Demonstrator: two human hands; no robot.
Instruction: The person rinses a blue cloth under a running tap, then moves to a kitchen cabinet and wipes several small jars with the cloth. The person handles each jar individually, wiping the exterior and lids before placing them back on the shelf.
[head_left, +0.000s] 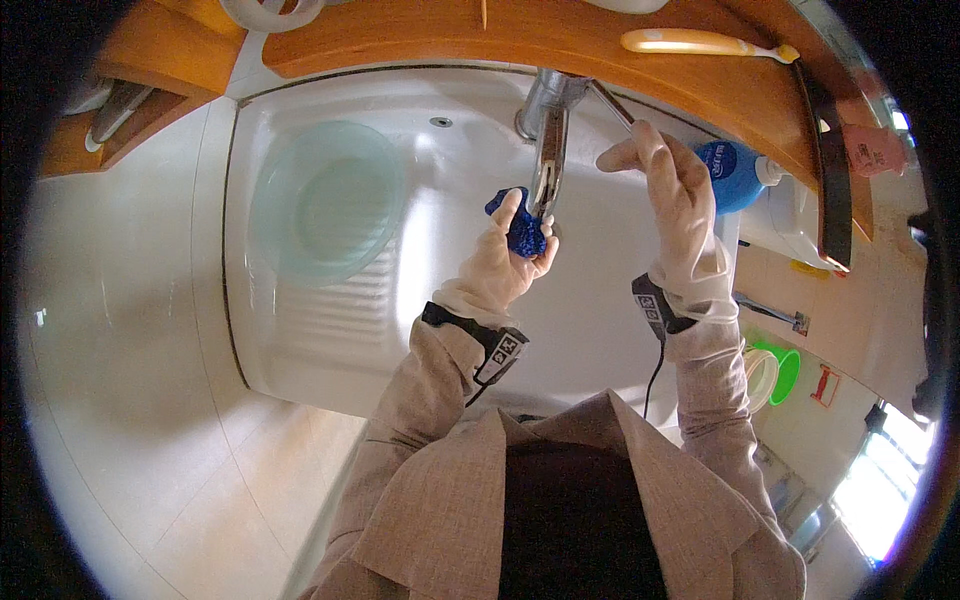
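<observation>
My left hand (504, 259), in a thin pale glove, grips a blue scrubbing pad or cloth (525, 234) under the spout of a chrome faucet (550, 161). My right hand (675, 187), gloved too, is raised beside the faucet, its fingertips at the end of the thin lever handle (611, 105). Nothing shows in its palm, and whether it pinches the lever is unclear. Both hands are over the basin of a white ceramic sink (600, 315). Whether water runs from the spout cannot be told.
A translucent pale-green basin (330, 202) lies on the sink's ribbed left part. A wooden shelf (450, 37) runs above the faucet, with an orange-handled toothbrush (690, 43) on it. A blue pump bottle (727, 176) stands at the right rim. Beyond are a green container (784, 373) and tiled walls.
</observation>
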